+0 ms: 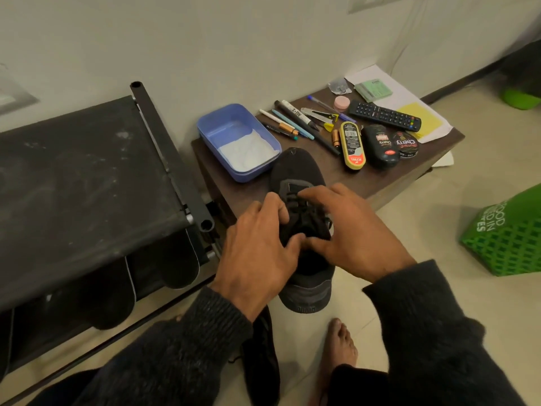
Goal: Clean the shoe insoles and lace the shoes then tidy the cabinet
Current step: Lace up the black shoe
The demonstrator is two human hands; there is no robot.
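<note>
A black shoe [298, 171] is held up in front of the low brown table, toe pointing away from me. My left hand [257, 253] grips its left side, fingers curled onto the black lace [295, 200]. My right hand [351, 238] grips the right side, index finger on the lace and thumb at the tongue. A second black shoe [260, 364] lies on the floor beneath my left wrist. Two dark insoles [175, 259] lean in the black shoe rack [87, 171] at the left.
On the brown table [328, 171] sit a blue tray [234, 136] with white powder, several pens [292, 124], shoe polish containers [380, 146], a remote [383, 115] and papers. A green bag [506, 235] stands on the floor at right. My bare foot [339, 347] is below the shoe.
</note>
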